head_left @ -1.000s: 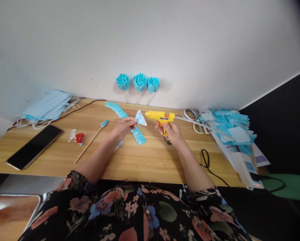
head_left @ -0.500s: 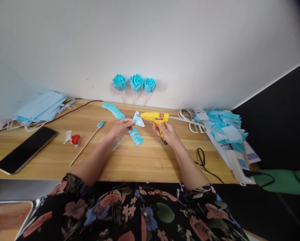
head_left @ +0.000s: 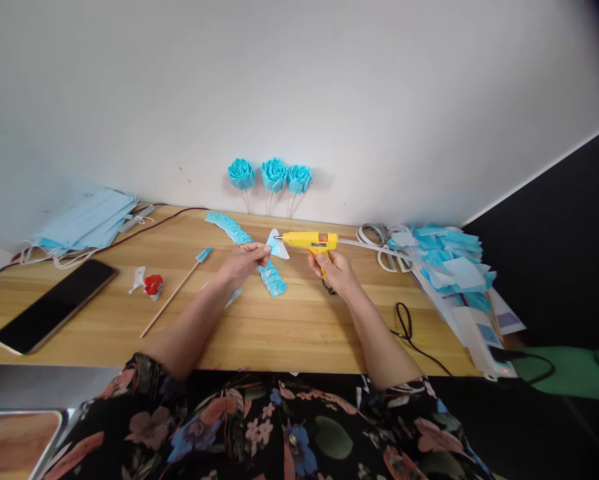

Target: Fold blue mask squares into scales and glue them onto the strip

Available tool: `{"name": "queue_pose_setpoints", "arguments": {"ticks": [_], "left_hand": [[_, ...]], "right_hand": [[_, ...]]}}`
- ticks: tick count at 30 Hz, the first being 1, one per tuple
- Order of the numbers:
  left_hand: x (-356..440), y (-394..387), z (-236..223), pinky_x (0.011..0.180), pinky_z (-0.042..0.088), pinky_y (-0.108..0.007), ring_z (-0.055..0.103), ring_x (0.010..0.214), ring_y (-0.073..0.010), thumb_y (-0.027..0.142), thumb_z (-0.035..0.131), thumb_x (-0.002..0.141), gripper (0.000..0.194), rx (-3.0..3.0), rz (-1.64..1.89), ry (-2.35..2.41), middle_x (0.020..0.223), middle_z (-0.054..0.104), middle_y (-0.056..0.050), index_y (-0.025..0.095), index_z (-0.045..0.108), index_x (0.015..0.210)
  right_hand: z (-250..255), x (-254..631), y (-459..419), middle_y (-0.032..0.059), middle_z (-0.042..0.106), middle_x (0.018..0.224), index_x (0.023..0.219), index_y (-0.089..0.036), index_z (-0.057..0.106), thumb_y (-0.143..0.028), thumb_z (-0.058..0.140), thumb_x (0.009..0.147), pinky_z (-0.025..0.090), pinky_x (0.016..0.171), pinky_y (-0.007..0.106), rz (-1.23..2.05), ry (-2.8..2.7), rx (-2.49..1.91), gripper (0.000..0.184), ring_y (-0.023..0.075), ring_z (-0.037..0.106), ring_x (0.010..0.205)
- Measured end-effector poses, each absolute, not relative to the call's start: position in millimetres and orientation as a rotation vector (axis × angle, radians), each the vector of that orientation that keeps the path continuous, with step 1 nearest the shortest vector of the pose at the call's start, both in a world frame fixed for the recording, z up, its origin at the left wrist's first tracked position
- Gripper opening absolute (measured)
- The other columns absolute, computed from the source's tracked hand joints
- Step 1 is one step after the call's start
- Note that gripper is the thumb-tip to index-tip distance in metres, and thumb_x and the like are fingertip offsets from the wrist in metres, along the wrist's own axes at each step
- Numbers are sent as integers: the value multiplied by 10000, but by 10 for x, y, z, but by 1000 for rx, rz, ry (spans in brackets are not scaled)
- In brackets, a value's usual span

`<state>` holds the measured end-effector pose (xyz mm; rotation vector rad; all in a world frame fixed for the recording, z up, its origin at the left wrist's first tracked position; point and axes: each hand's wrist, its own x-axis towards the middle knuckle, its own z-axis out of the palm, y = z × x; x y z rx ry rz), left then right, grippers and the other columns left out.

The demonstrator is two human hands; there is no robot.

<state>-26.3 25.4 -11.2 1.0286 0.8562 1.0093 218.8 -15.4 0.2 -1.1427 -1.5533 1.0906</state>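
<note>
Between the fingertips of my left hand point(head_left: 248, 261) is a small blue-and-white petal piece point(head_left: 278, 245), held above the table. My right hand point(head_left: 333, 268) is wrapped round the handle of a yellow glue gun point(head_left: 307, 240), whose metal nozzle points left and meets or nearly meets the petal piece. A long clear glue stick point(head_left: 374, 247) sticks out of its back. Under my left hand runs a row of overlapping blue petals point(head_left: 273, 280). Left of that hand lies a wooden stick point(head_left: 172, 299) tipped with a blue bud point(head_left: 204, 254).
Three blue flowers point(head_left: 273, 175) on sticks lean against the wall. Masks point(head_left: 87, 220), a phone point(head_left: 54, 307) and a red scrap point(head_left: 153, 285) lie left. Right are scissors point(head_left: 394, 260), tape point(head_left: 372, 233), a pile of blue pieces point(head_left: 444, 253), a power strip point(head_left: 484, 343) and a black cord point(head_left: 404, 327).
The view has tilted slightly, so everything appears a little lower. Both hands keep their grip, and the nozzle stays at the petal piece with hardly any shift.
</note>
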Motion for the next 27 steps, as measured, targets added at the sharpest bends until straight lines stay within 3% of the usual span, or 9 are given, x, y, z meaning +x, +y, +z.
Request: {"name": "queue_pose_setpoints", "arguments": {"ticks": [10, 17, 27], "left_hand": [[-298, 271, -100, 621, 354, -278, 471, 578, -110, 506, 858, 626, 395, 1067, 1049, 866, 578, 589, -5, 167, 664, 566], [-326, 300, -113, 627, 374, -278, 490, 582, -114, 480, 854, 651, 379, 1063, 1062, 856, 579, 591, -9, 166, 660, 566], [-353, 311, -89, 627, 402, -268, 506, 593, -111, 449, 888, 626, 366, 980, 1100, 828, 591, 595, -6, 156, 672, 597]], "right_hand": [[66, 2167, -174, -28, 479, 574, 720, -191, 573, -742, 544, 872, 302, 506, 259, 1053, -1597, -1176, 572, 94, 389, 509], [73, 2182, -162, -13, 540, 667, 847, -176, 634, -772, 597, 811, 316, 488, 260, 1079, -1531, -1167, 598, 90, 416, 506], [102, 2180, -181, -22, 516, 618, 767, -177, 604, -767, 586, 823, 315, 501, 260, 1070, -1585, -1172, 592, 85, 408, 498]]}}
